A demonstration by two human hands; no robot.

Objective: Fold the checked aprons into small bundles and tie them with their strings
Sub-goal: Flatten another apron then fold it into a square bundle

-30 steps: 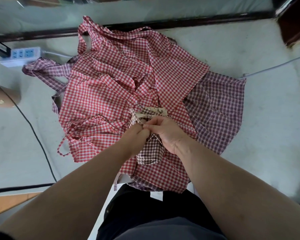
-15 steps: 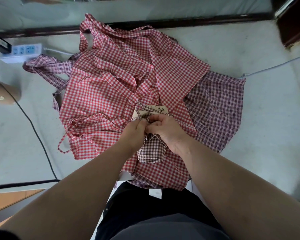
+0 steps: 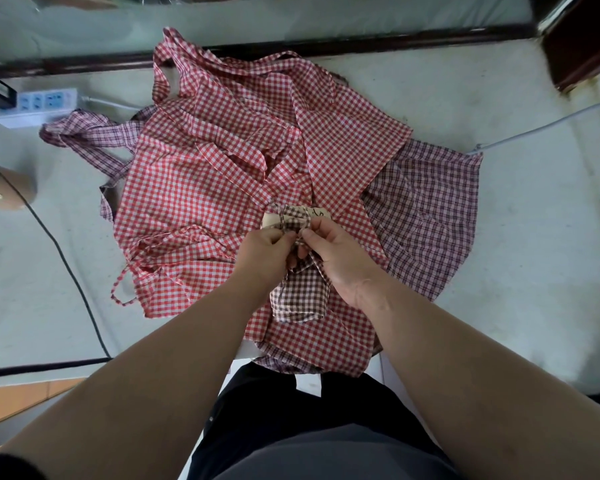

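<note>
Still, left hand (image 3: 267, 247) and right hand (image 3: 338, 256) in a pinch on the brown string (image 3: 289, 220) of the bundle (image 3: 300, 296)

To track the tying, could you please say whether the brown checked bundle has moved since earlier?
No. The brown checked bundle keeps its place relative to the power strip, still on the red checked apron.

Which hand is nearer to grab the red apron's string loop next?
Left, probably. The left hand sits on the same side as the string loop; the right hand would have to cross the brown bundle.
</note>
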